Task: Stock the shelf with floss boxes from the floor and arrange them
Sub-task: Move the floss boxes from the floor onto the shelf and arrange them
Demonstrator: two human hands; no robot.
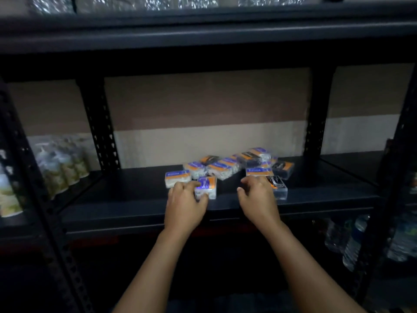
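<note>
**Both hands at the floss boxes on the dark shelf**

A loose cluster of floss boxes [228, 168] lies on the black shelf [126, 195], some flat, some tilted on others. The left hand [184, 204] grips the nearest box [206, 187] with curled fingers and thumb. The right hand [257, 199] has its fingers curled beside a clear box [278, 188] (whether it actually holds it, I cannot tell). Water bottles [355, 240] stand lower right.
</note>
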